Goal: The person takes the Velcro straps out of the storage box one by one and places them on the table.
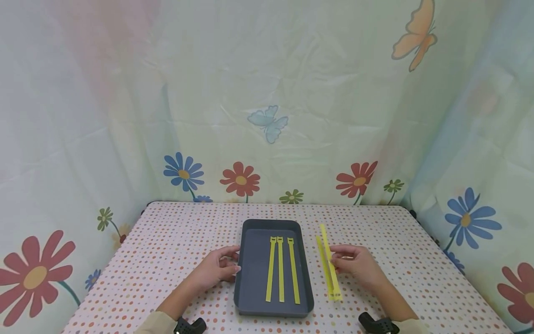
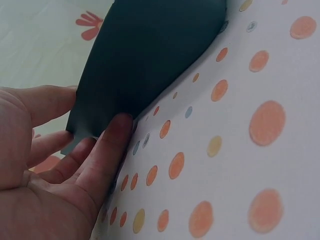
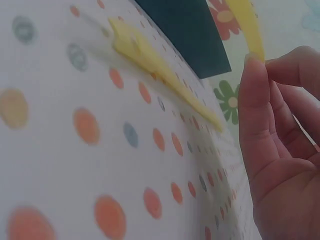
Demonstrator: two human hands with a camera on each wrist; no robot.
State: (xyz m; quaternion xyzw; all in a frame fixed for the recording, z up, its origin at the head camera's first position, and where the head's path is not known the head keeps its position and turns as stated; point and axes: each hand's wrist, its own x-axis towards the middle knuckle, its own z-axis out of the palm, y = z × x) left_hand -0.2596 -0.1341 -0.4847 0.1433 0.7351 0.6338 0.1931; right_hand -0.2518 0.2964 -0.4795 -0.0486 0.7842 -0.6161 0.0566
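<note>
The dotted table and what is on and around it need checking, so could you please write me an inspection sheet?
Surface: dotted table, pale, with many orange spots.
Job's things: dark tray holding three yellow strips lengthwise; to its right, a held strip and a loose strip on the table.
Clutter: nothing seen.
Grippers: bare hands; left hand touches the tray's left side, right hand pinches the held strip between thumb and finger.
Cables: nothing seen.
Surroundings: pale curtain behind and at both sides, printed with flowers and butterflies.
</note>
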